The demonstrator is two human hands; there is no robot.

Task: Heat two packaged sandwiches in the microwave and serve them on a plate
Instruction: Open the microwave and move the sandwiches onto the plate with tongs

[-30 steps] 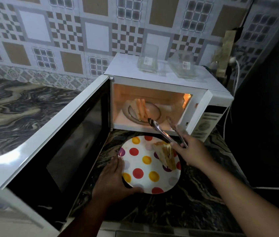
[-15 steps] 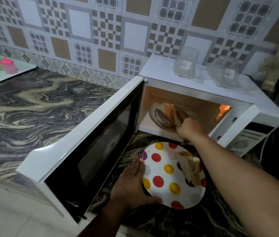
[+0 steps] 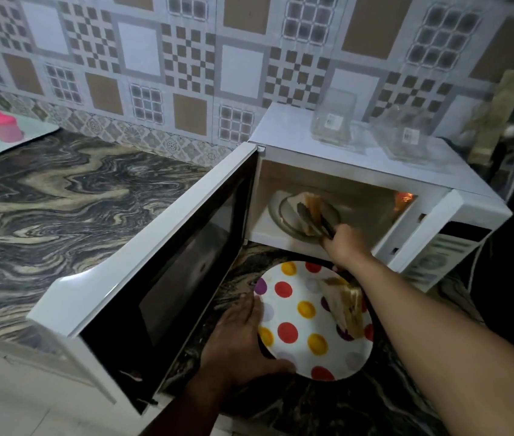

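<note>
The second sandwich (image 3: pixel 311 212) stands on edge on the glass turntable (image 3: pixel 284 215) inside the microwave (image 3: pixel 407 171). The tongs (image 3: pixel 314 217) now bracket it, one arm on each side. One second earlier the tongs were outside the cavity, above the plate, with arms apart and nothing between them. Half a second earlier they had entered the cavity and reached the sandwich. Whether the arms are already pressing the bread cannot be confirmed at this sharpness.

The right hand (image 3: pixel 345 247) grips the tongs at the handle end, with fingers curled round them, at the lower lip of the cavity. The left hand (image 3: pixel 240 338) lies flat with straight fingers against the left rim of the spotted plate (image 3: pixel 290 309), as it did in both earlier views, steadying the plate.

The first sandwich (image 3: pixel 345 306) lies on the right half of the plate. The plate sits on the surface (image 3: pixel 60 196) directly in front of the cavity and beside the open door (image 3: pixel 161 256).

Assessment: heating appears complete and one of two transfers is done. The step in hand is the pickup of the second sandwich. The left half of the plate offers space for it.

Two clear packs (image 3: pixel 333 121) rest on top of the microwave.
</note>
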